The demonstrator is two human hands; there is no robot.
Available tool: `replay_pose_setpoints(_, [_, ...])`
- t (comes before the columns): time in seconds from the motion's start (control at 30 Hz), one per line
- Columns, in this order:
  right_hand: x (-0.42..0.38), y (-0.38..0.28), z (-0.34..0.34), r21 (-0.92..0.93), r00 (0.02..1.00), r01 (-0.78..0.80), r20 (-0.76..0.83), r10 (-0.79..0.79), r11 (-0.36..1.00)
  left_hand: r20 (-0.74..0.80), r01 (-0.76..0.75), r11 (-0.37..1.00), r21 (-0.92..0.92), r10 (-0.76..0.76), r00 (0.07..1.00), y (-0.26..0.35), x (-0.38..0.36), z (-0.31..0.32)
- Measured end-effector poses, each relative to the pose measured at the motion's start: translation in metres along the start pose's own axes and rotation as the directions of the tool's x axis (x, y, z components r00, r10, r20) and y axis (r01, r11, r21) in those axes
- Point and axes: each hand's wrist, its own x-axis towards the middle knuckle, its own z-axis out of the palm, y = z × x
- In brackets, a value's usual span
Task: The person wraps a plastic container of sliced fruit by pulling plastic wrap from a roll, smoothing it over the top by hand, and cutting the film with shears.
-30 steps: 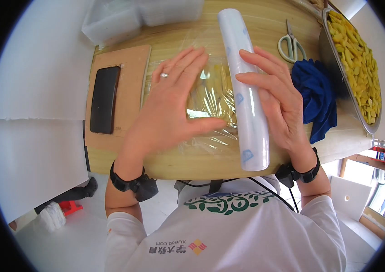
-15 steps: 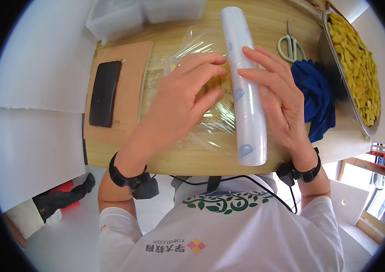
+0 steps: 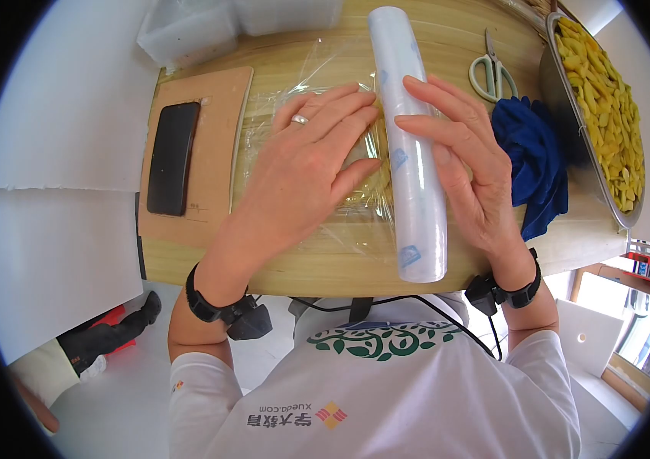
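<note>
The pale wooden worktop [image 3: 321, 279] fills the space in front of the person, its near edge close to their shirt. A roll of cling film [image 3: 418, 195] lies near the middle, running from the far side almost to the near edge. The right hand [image 3: 472, 157] rests over it, index and middle fingers spread across the top, the thumb against its right side. The left hand [image 3: 298, 168] lies over a clear film sheet [image 3: 340, 233], fingers nearly together, thumb apart; something yellow [image 3: 367, 197] shows beneath, though glare makes it hard to say what. Toward the right edge are a blue cloth [image 3: 528, 157] and scissors [image 3: 492, 65]; a board [image 3: 218, 138] with a phone [image 3: 172, 159] sits by the left. I'd worry about the roll turning sideways if that light touch slips, dragging the sheet into creases; a sliding left palm could bunch it too.
</note>
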Motion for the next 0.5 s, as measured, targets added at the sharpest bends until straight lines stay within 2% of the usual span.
replay_pose_setpoints(0.5, [-0.0017, 0.0034, -0.003, -0.002, 1.0, 0.005, -0.012, -0.005, 1.0, 0.125, 0.017, 0.997, 0.075, -0.027, 0.992, -0.0069, 0.0011, -0.0101])
